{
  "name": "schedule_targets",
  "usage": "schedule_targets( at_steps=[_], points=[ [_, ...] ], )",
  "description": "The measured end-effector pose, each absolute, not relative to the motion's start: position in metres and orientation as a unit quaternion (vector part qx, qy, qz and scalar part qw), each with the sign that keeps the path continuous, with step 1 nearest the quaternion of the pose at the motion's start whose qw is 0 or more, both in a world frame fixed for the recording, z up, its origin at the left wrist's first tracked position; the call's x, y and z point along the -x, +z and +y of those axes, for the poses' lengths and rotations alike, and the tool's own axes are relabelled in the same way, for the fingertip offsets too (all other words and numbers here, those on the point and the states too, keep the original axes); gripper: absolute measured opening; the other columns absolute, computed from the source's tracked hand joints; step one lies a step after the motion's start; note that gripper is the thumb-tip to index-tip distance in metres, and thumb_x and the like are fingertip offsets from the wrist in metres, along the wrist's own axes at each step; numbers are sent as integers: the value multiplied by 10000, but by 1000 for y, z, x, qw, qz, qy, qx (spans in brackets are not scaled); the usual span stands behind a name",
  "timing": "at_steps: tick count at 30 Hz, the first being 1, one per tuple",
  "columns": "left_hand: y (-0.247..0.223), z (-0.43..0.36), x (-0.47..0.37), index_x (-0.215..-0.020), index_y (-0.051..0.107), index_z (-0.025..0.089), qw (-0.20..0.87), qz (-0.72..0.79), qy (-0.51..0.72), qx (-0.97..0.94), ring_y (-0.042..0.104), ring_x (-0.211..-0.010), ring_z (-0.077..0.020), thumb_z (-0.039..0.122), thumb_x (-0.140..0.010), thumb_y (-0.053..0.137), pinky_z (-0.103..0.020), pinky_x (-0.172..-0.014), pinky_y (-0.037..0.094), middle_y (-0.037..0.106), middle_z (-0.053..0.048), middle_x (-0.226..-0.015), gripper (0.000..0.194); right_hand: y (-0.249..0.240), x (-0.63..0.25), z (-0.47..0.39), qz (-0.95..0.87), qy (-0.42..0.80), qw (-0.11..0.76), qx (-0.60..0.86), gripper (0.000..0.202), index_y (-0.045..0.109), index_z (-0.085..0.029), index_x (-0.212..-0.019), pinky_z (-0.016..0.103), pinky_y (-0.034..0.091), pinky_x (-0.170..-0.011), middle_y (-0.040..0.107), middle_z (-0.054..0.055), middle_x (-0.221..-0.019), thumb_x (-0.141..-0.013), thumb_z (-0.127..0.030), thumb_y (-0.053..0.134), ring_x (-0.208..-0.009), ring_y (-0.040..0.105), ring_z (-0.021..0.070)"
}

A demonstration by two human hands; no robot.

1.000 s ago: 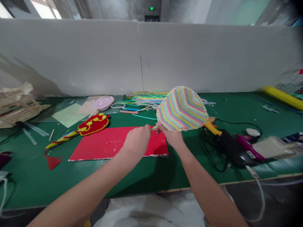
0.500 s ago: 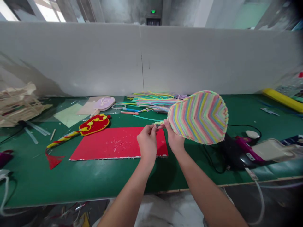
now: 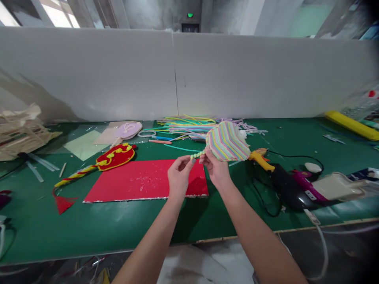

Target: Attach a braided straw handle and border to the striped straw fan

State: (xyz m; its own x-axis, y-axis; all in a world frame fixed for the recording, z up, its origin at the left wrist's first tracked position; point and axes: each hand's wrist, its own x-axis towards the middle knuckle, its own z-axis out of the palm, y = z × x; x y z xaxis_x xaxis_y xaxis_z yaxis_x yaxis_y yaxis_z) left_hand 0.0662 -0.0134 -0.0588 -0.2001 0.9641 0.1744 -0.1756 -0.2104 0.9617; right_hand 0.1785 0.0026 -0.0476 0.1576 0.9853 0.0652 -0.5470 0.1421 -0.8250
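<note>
A striped pastel fan (image 3: 227, 142), covered in pink, yellow, green and lilac chenille stems, is held up over the table with its face tilted away. Its handle (image 3: 197, 155), wrapped in a pale green and yellow twist, points to the left. My right hand (image 3: 218, 171) grips the handle where it meets the fan. Thumb and fingers of my left hand (image 3: 179, 175) pinch the handle's free end. Beneath my hands lies a red board (image 3: 133, 181) with whitish specks on it. Part of the handle is hidden by my fingers.
Loose chenille stems (image 3: 189, 126) are piled at the back. A red and yellow fan (image 3: 117, 157) with a tassel (image 3: 62, 204) lies left, near a lilac fan (image 3: 128, 130). On the right rests a glue gun (image 3: 263, 161) with its cable. A yellow bundle (image 3: 352, 125) is farther right.
The fan's head has swung away from me and tilted, so its face looks smaller and the glue gun's yellow end shows. More of the twisted handle is visible between my hands.
</note>
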Motion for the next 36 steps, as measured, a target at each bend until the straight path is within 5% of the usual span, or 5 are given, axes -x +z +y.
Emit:
schedule_targets(
  at_steps=[13,21,26,32,36],
  points=[
    [-45,-23,-24,-862,654,214,69,446,444,-774,608,-851,-174,300,-903,468,-297,-813,452,690,-70,-888,209,-52,-184,6,-287,665,589,358,296,651,-152,-666,179,512,-467,609,-27,-534,-537,-354,825,-449,553,70],
    [-42,-16,0,-984,663,242,28,410,308,-858,586,-1036,-200,251,-920,414,-356,-965,349,692,-83,-1011,257,-52,-181,6,-291,664,571,385,289,639,-143,-622,163,462,-394,582,-31,-487,-530,-346,823,-401,515,61],
    [-34,-21,-16,-784,651,211,147,516,408,-739,601,-837,-185,319,-863,491,-300,-830,419,682,-50,-819,209,-52,-178,2,-328,631,601,365,281,671,-153,-744,181,477,-470,627,-16,-600,-611,-377,778,-511,564,79],
    [-30,-24,-28,-632,598,163,592,492,512,-382,579,-658,-112,229,-747,627,-216,-709,451,597,4,-615,135,-49,-179,-2,-454,596,575,330,205,703,-206,-813,191,469,-588,670,21,-1045,-648,-313,759,-702,588,87],
    [-30,-30,-31,-659,591,154,672,477,476,-307,584,-569,-112,169,-770,587,-231,-621,480,563,1,-560,113,-48,-177,-2,-441,610,576,319,245,698,-200,-746,209,446,-570,686,21,-914,-600,-378,782,-625,548,83]
  ],
)
